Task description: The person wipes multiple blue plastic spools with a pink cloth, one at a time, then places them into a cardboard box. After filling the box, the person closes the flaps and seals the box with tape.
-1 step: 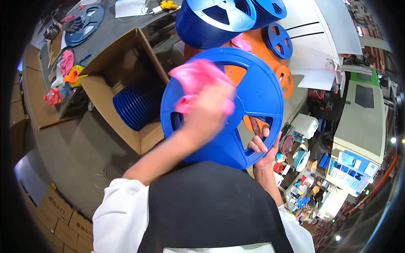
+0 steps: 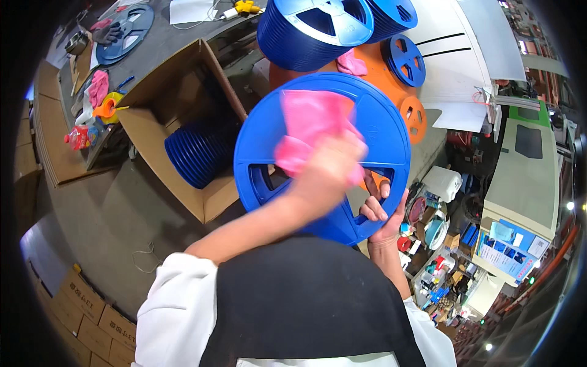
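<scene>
Here, blue reel [image 2: 382,131]: held up in front of the black apron [image 2: 312,293], broad face turned toward the wearer; windows cut through its flange.
Left hand [image 2: 336,160]: over the middle of the reel, on the pink cloth [image 2: 315,116]; blurred, so cannot tell whether its fingers are spread or pressed together.
Pink cloth: against the reel's face, partly under the left hand, loose end fanned toward the upper rim.
Right hand [image 2: 386,226]: at the reel's lower right edge, gripping the rim; bent fingers [image 2: 373,210] show in the right-hand window, thumb outside the edge.
Carton [image 2: 142,137]: open, left of the held reel; a row of dark blue reels [image 2: 195,158] inside.
Orange surface [image 2: 394,90]: beyond the held reel; bears a tall stack of blue reels [image 2: 299,46], a smaller blue reel [image 2: 405,60] and a second pink cloth [image 2: 351,64].
Grey bench [image 2: 177,38]: upper left; grey glove [image 2: 107,34] there, overlapping a blue-grey reel [image 2: 136,37].
</scene>
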Demonstrator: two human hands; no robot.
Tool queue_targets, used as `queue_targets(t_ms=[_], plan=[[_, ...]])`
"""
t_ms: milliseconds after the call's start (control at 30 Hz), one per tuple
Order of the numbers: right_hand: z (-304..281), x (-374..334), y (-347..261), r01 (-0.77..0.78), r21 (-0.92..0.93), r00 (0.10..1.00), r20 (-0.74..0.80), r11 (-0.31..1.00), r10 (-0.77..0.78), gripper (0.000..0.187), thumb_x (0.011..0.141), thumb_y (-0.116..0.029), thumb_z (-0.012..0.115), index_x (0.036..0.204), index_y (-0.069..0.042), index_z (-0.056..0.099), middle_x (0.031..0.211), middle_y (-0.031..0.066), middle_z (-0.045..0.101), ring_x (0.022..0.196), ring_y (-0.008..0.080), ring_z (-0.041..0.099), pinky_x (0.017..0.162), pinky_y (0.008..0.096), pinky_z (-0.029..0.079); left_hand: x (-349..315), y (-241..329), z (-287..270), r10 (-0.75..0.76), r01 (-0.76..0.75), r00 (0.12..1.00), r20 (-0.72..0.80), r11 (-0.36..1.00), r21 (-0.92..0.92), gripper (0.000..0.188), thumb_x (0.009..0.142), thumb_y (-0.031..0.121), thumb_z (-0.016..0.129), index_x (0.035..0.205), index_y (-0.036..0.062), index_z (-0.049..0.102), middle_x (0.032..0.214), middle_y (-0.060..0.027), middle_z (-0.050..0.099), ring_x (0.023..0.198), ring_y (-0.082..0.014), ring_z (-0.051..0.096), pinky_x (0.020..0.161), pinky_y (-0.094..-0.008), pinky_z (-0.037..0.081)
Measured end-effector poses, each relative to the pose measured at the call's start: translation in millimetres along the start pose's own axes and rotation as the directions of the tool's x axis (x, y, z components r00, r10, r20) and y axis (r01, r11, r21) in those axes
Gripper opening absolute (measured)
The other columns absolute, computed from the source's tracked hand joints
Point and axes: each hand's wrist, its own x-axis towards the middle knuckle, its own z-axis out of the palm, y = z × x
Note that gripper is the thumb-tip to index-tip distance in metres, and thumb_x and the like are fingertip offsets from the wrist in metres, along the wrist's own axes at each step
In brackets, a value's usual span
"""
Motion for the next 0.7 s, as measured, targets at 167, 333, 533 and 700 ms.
queue_targets(t_ms=[167, 333, 533, 700], plan=[[7, -19, 3, -0.022, -0.075, 1.000, -0.022, 0.997, 0.020, 0.043, 0.099, -0.047, 0.046, 0.093, -0.004, 0.046, 0.152, 0.0260, 0.027, 0.047, 0.0049, 0.041, 0.050, 0.0242, 0.038, -21, -11, 24, 0.159, -0.157, 0.987, 0.037, 0.986, -0.056, 0.035, 0.081, 0.003, 0.057, 0.116, -0.0016, 0.061, 0.115, -0.0184, 0.064, 0.110, -0.0318, 0.060, 0.099, -0.0387, 0.045], [3, -21, 6, -0.021, -0.061, 0.999, -0.043, 0.998, 0.019, 0.044, 0.099, -0.048, 0.047, 0.093, -0.004, 0.046, 0.153, 0.0270, 0.025, 0.047, 0.0050, 0.040, 0.051, 0.0238, 0.039, -49, -30, 5, 0.045, -0.040, 0.998, 0.043, 0.993, -0.107, 0.037, 0.076, -0.001, 0.060, 0.112, -0.0009, 0.064, 0.112, -0.0211, 0.065, 0.112, -0.0349, 0.060, 0.099, -0.0417, 0.046], [2, -25, 9, -0.031, -0.060, 0.999, -0.041, 0.998, 0.029, 0.045, 0.098, -0.048, 0.048, 0.094, -0.004, 0.050, 0.152, 0.0266, 0.027, 0.049, 0.0058, 0.041, 0.052, 0.0248, 0.039, -79, -61, -39, -0.330, 0.345, 0.935, 0.129, 0.931, -0.117, 0.034, 0.083, 0.002, 0.060, 0.116, 0.0056, 0.066, 0.114, -0.0148, 0.067, 0.106, -0.0288, 0.064, 0.094, -0.0359, 0.049], [-6, -20, 7, 0.021, 0.029, 1.000, 0.023, 0.999, -0.022, 0.039, 0.098, -0.042, 0.051, 0.095, -0.003, 0.048, 0.153, 0.0253, 0.027, 0.049, 0.0051, 0.041, 0.054, 0.0240, 0.039, -97, -97, -91, -0.347, 0.365, 0.929, -0.126, 0.913, 0.182, 0.052, 0.074, -0.010, 0.058, 0.124, 0.0068, 0.061, 0.131, -0.0151, 0.058, 0.119, -0.0312, 0.057, 0.098, -0.0375, 0.048]])
